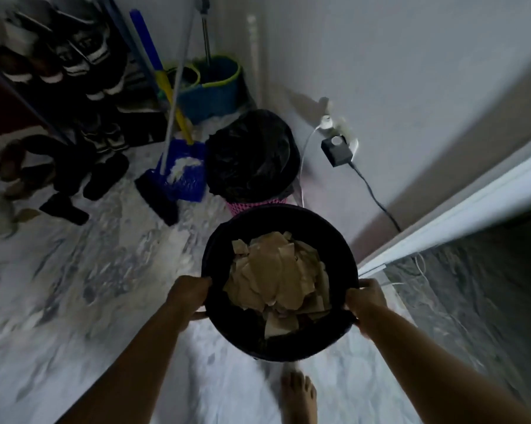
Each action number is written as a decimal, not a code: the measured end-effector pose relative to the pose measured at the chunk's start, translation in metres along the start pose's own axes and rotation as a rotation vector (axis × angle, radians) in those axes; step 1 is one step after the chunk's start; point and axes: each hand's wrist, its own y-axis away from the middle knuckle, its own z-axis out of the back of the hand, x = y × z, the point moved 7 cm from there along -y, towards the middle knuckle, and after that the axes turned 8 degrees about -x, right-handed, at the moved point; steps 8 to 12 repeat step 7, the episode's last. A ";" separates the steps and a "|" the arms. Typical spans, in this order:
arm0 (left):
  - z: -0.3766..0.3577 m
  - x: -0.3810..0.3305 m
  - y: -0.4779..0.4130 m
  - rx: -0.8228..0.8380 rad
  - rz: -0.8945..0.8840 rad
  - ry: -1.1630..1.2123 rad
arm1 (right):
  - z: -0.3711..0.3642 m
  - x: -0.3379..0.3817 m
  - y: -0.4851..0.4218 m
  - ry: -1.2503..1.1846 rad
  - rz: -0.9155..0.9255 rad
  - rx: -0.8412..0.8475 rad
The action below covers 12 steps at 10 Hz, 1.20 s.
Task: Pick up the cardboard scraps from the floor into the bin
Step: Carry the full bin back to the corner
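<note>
Many cardboard scraps (278,276) lie inside the black bin (215,252); left hand (190,293) and right hand (366,298) grip its rim, carrying it. No scraps visible on floor (74,270); task looks nearly done.

Brown cardboard scraps (276,280) lie heaped inside the round black bin (343,252) (upright, held off the floor).
</note>
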 end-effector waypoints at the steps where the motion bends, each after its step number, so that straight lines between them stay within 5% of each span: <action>1: -0.035 0.001 -0.054 -0.008 0.015 0.001 | -0.028 0.006 -0.051 0.013 0.028 -0.044; 4: -0.090 -0.013 -0.131 -0.061 0.020 -0.010 | -0.080 0.008 -0.122 -0.056 0.018 -0.058; 12: -0.112 -0.015 -0.137 -0.052 -0.048 -0.053 | -0.084 0.001 -0.130 0.039 0.027 0.032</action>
